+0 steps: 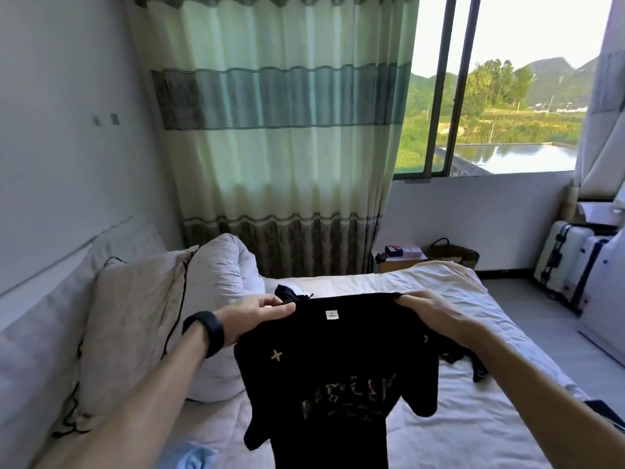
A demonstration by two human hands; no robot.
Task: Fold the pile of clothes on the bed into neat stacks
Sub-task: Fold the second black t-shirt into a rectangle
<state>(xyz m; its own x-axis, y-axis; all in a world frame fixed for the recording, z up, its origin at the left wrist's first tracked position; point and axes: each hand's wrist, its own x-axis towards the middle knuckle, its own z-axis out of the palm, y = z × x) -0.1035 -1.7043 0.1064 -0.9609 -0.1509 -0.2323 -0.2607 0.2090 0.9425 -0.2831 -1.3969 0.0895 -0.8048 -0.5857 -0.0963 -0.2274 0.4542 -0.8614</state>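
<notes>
L hand (257, 316) fingers (270, 301) curled, pinching black shirt (338, 367) (label (331, 314) up); R hand (436, 316) gripping opp. shoulder

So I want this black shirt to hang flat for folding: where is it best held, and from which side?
Probably at the top edge, one shoulder each side of the white label, coming from above. The black shirt hangs straight from there, with a sleeve drooping at each side. The left hand and right hand pinch it just so.
</notes>
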